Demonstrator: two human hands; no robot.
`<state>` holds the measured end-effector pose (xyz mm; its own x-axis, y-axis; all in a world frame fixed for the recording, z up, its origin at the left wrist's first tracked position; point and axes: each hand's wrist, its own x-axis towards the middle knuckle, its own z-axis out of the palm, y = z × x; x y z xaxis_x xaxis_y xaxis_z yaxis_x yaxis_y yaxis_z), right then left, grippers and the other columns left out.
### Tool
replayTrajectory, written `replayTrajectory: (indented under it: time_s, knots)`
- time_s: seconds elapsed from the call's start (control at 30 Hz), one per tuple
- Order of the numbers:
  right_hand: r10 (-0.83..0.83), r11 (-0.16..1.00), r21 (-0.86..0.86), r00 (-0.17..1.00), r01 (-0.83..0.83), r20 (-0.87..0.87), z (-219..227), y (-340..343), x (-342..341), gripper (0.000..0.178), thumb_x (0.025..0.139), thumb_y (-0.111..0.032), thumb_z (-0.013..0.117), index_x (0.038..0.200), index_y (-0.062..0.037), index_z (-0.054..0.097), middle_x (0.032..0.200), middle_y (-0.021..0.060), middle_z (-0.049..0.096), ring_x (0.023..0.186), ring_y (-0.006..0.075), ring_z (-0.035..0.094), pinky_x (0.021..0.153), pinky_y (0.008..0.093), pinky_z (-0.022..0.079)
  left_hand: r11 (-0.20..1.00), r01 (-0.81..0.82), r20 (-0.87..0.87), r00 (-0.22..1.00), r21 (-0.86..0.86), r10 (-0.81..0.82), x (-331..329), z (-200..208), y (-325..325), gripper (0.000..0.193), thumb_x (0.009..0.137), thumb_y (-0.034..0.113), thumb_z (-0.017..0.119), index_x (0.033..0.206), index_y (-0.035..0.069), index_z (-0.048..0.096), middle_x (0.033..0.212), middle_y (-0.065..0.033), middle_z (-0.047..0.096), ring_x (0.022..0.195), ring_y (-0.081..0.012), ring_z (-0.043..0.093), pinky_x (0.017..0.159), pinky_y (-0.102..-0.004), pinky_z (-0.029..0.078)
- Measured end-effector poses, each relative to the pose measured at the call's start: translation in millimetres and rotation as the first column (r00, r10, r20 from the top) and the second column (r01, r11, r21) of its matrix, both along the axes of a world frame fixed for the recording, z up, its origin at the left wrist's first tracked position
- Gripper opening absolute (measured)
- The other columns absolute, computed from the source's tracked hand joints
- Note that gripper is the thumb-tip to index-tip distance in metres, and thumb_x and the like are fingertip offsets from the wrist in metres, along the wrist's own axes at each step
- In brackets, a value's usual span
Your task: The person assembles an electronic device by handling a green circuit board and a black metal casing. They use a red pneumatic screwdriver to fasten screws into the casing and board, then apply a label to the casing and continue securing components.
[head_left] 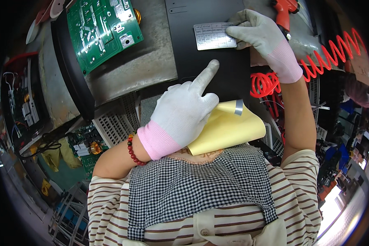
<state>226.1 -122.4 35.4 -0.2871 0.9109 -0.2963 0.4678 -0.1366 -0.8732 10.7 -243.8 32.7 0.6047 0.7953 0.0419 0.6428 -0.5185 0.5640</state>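
My right hand (256, 35), in a grey-white glove with a pink cuff, pinches the right edge of a silver printed label (214, 36) above a flat black panel (207, 12). My left hand (184, 106), gloved alike, is closer to my body. Its index finger points out over the panel's near part, apart from the label, while its other fingers are curled in. Held at that hand's side is a yellow backing sheet (233, 132), bent over, with a silver strip (238, 107) at its upper edge. The grip on the sheet is partly hidden.
A green circuit board (104, 30) stands at the upper left on the metal bench (151, 61), by a black edge piece (71, 74). A red power tool (285, 16) and coiled red hose (332, 55) are at the right. White perforated baskets (115, 119) stand below the bench edge.
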Motion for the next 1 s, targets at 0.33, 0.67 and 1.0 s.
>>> replayTrajectory:
  time_s: [0.33,0.67,1.0]
  knots:
    - [-0.017,1.0,-0.015,1.0,0.017,0.0,-2.0,0.3,-1.0,0.034,0.09,-0.019,0.068,0.115,0.0035,0.06,0.095,0.0065,0.066,0.089,0.0104,0.064,0.078,0.0241,0.052,0.999,-0.033,-0.01,0.999,-0.003,0.033,0.2,1.4,5.2,0.01,0.072,0.006,0.067,0.081,0.005,0.063,0.144,-0.0247,0.047,0.076,-0.0274,0.066,0.068,-0.0382,0.054]
    - [-0.02,1.0,0.002,1.0,0.02,0.013,-4.5,1.4,-0.1,0.035,0.09,-0.019,0.068,0.115,0.003,0.06,0.095,0.0066,0.067,0.087,0.0102,0.065,0.076,0.0237,0.052,0.999,-0.051,-0.067,0.997,-0.013,0.05,-1.4,6.3,12.0,0.011,0.074,0.006,0.067,0.084,0.006,0.065,0.145,-0.0227,0.047,0.084,-0.0282,0.067,0.07,-0.0374,0.055]
    - [-0.018,0.999,0.037,0.999,0.017,0.033,-5.1,4.3,-3.6,0.033,0.087,-0.019,0.07,0.11,0.0042,0.062,0.092,0.005,0.066,0.08,0.0078,0.061,0.069,0.022,0.05,0.994,-0.109,-0.054,0.993,-0.016,0.108,-8.5,10.4,24.4,0.01,0.078,0.007,0.066,0.088,0.008,0.064,0.144,-0.0163,0.05,0.087,-0.0315,0.069,0.072,-0.0377,0.055]
